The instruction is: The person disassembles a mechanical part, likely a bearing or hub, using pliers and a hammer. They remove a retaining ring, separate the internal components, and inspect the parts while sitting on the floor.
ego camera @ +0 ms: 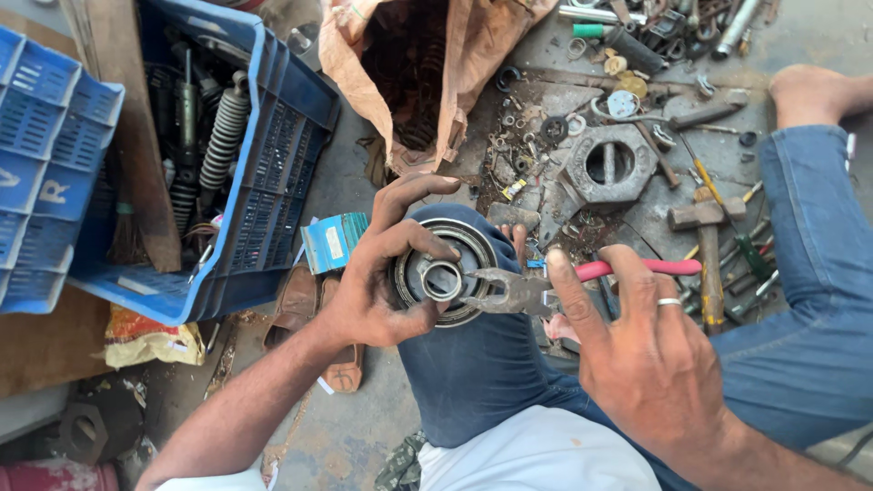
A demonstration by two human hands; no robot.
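Left hand point(377, 273) grips round bearing hub point(443, 273) on knee, fingers wrapped around rim, open face up toward camera; right hand point(637, 355) clenches red-handled pliers point(546, 289) lying horizontal, tips touching hub's centre sleeve from the right, hammer point(707, 245) beyond.

A grimy concrete floor point(355, 182) carries a blue crate point(273, 164), a hammer point(705, 227), a hexagonal metal block point(609, 164) and scattered small parts point(532, 136).

Pink-handled pliers point(582, 284), blue crate point(273, 173)
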